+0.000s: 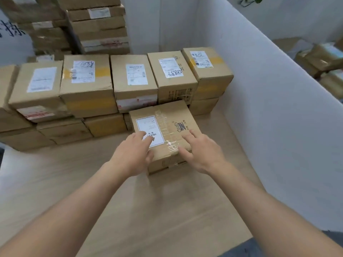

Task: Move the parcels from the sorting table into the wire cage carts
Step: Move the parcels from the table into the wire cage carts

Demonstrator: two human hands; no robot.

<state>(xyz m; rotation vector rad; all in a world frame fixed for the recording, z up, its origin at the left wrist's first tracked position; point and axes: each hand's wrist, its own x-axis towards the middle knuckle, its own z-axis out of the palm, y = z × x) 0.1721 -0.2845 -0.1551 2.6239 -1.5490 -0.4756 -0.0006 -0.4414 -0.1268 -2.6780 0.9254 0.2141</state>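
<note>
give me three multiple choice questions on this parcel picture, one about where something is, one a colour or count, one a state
1. Where does the box with the HEAVY label stand?
A. on top of the back row
B. on the wooden surface, in front of the row of parcels
C. beyond the white wall

2. What colour is the tape band on the parcel second from left in the top row?
A. yellow
B. green
C. black

3. How do the two hands meet the box?
A. both lie on its top with fingers spread
B. one lifts it from beneath
C. neither touches it

Key: 1 B, it sits alone on the wood, nearer than the row. 2 A, a yellow band crosses its top and front. 3 A, the left hand covers part of the label and the right hand rests on the taped top.
</note>
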